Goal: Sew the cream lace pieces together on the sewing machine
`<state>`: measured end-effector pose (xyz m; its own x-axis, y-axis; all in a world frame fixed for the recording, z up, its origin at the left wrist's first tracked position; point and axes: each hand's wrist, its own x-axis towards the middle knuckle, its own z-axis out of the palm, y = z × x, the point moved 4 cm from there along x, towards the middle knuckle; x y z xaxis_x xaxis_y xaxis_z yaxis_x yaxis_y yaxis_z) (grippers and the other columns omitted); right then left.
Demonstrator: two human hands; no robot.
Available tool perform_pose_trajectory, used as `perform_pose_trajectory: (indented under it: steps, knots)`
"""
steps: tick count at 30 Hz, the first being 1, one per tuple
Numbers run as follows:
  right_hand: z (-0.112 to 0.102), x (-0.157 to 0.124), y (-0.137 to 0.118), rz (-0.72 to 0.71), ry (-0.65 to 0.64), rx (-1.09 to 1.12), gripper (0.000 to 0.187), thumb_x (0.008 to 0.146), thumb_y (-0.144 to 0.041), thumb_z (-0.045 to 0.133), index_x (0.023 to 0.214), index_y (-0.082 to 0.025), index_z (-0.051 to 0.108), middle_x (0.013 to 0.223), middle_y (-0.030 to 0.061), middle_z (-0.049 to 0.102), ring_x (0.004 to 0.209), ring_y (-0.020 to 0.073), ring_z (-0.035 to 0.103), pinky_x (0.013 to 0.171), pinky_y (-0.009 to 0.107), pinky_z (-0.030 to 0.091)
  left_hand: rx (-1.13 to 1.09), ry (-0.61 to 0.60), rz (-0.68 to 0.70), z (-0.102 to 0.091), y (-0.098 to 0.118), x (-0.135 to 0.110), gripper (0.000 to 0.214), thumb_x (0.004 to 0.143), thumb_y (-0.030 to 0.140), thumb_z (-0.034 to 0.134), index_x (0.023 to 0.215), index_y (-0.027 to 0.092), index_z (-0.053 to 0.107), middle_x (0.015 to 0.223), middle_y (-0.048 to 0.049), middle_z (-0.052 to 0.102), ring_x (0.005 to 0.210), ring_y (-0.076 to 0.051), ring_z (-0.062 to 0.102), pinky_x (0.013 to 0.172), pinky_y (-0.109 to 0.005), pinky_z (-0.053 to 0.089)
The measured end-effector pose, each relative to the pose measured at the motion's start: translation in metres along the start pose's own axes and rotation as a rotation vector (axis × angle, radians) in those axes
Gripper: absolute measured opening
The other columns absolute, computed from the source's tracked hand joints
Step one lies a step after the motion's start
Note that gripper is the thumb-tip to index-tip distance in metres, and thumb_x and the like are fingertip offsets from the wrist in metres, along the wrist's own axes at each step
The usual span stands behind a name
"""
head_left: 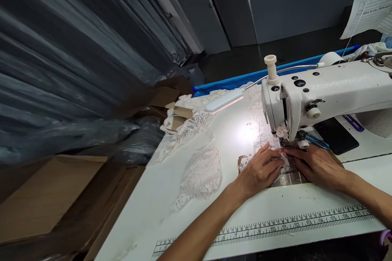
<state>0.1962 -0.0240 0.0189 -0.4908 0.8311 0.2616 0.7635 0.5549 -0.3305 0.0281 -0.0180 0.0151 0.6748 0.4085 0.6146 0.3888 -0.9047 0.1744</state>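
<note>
2 hands lie flat on the lace piece (pixel 284 167): my left hand (pixel 261 168) and right hand (pixel 316 164), fingers stretched out, gripping nothing, press it to the desk (pixel 275 202). It sits between them, just before the sewing machine (pixel 324 94) (needle hidden). Blue snips (pixel 317 142) lie just beyond my right hand.

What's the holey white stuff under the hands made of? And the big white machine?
The white stuff looks like lace cloth: thin, with a holey pattern. The sewing machine looks like painted metal, smooth and shiny; hard plastic is possible.
</note>
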Motion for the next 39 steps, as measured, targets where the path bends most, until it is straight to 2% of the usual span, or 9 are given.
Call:
perform_pose_trajectory:
  steps: [6, 10, 15, 22, 24, 27, 30, 39]
  knots:
    - [-0.001, 0.000, -0.001, -0.010, 0.005, 0.004, 0.034, 0.091, -0.019, 0.041, 0.117, -0.021, 0.064, 0.091, 0.0094, 0.059, 0.074, 0.0184, 0.058, 0.060, 0.029, 0.051, -0.004, -0.028, -0.010, 0.002, -0.002, 0.000, 0.013, 0.090, 0.012, 0.050, 0.089, 0.014, 0.062, 0.090, -0.0065, 0.064, 0.086, -0.012, 0.065, 0.101, -0.048, 0.047]
    - [-0.002, -0.002, -0.002, -0.021, -0.016, 0.008, 0.032, 0.091, -0.019, 0.043, 0.114, -0.023, 0.065, 0.090, 0.0085, 0.059, 0.074, 0.0187, 0.059, 0.060, 0.030, 0.052, -0.014, -0.039, -0.021, 0.002, -0.001, 0.000, 0.014, 0.091, 0.013, 0.049, 0.089, 0.014, 0.063, 0.090, -0.0068, 0.064, 0.087, -0.013, 0.065, 0.100, -0.047, 0.049]
    - [0.000, -0.006, -0.003, -0.168, -0.065, 0.054, 0.035, 0.086, -0.013, 0.048, 0.113, -0.026, 0.067, 0.098, 0.0092, 0.058, 0.084, 0.0200, 0.059, 0.070, 0.033, 0.053, -0.031, -0.039, -0.027, 0.001, -0.001, 0.000, 0.015, 0.090, 0.012, 0.049, 0.087, 0.013, 0.064, 0.087, -0.0072, 0.064, 0.088, -0.014, 0.066, 0.099, -0.046, 0.050]
    - [0.001, -0.005, -0.006, -0.258, -0.035, -0.074, 0.039, 0.080, -0.011, 0.052, 0.115, -0.025, 0.065, 0.099, 0.0091, 0.058, 0.081, 0.0196, 0.057, 0.060, 0.028, 0.049, -0.034, -0.032, -0.034, -0.001, 0.000, 0.000, 0.013, 0.088, 0.014, 0.050, 0.091, 0.014, 0.062, 0.092, -0.0080, 0.067, 0.096, -0.017, 0.065, 0.101, -0.047, 0.047]
    - [0.000, -0.006, -0.007, -0.257, -0.021, -0.098, 0.039, 0.080, -0.011, 0.052, 0.113, -0.025, 0.065, 0.098, 0.0086, 0.058, 0.078, 0.0185, 0.057, 0.057, 0.026, 0.047, 0.039, -0.018, -0.025, -0.003, 0.001, 0.001, 0.012, 0.089, 0.013, 0.049, 0.090, 0.014, 0.061, 0.092, -0.0080, 0.068, 0.094, -0.017, 0.065, 0.098, -0.045, 0.048]
    - [0.000, -0.006, -0.009, -0.247, -0.005, -0.123, 0.038, 0.079, -0.011, 0.052, 0.112, -0.025, 0.065, 0.099, 0.0083, 0.059, 0.076, 0.0173, 0.056, 0.053, 0.024, 0.044, 0.140, -0.003, -0.031, -0.006, 0.000, 0.004, 0.010, 0.088, 0.016, 0.051, 0.090, 0.013, 0.061, 0.091, -0.0084, 0.069, 0.083, -0.017, 0.064, 0.081, -0.039, 0.052]
    - [0.000, -0.007, -0.010, -0.245, 0.004, -0.140, 0.037, 0.080, -0.012, 0.051, 0.112, -0.026, 0.065, 0.099, 0.0081, 0.059, 0.075, 0.0170, 0.057, 0.052, 0.023, 0.042, 0.203, -0.025, -0.030, -0.008, 0.000, 0.007, 0.013, 0.088, 0.019, 0.051, 0.094, 0.012, 0.061, 0.095, -0.0101, 0.069, 0.078, -0.019, 0.061, 0.069, -0.036, 0.049]
    - [0.001, -0.007, -0.009, -0.257, 0.029, -0.134, 0.035, 0.082, -0.014, 0.047, 0.110, -0.025, 0.066, 0.095, 0.0072, 0.059, 0.073, 0.0160, 0.056, 0.052, 0.023, 0.041, 0.272, -0.124, -0.025, -0.007, 0.002, 0.006, 0.024, 0.091, 0.021, 0.045, 0.102, 0.010, 0.062, 0.107, -0.0128, 0.068, 0.080, -0.021, 0.060, 0.068, -0.036, 0.047]
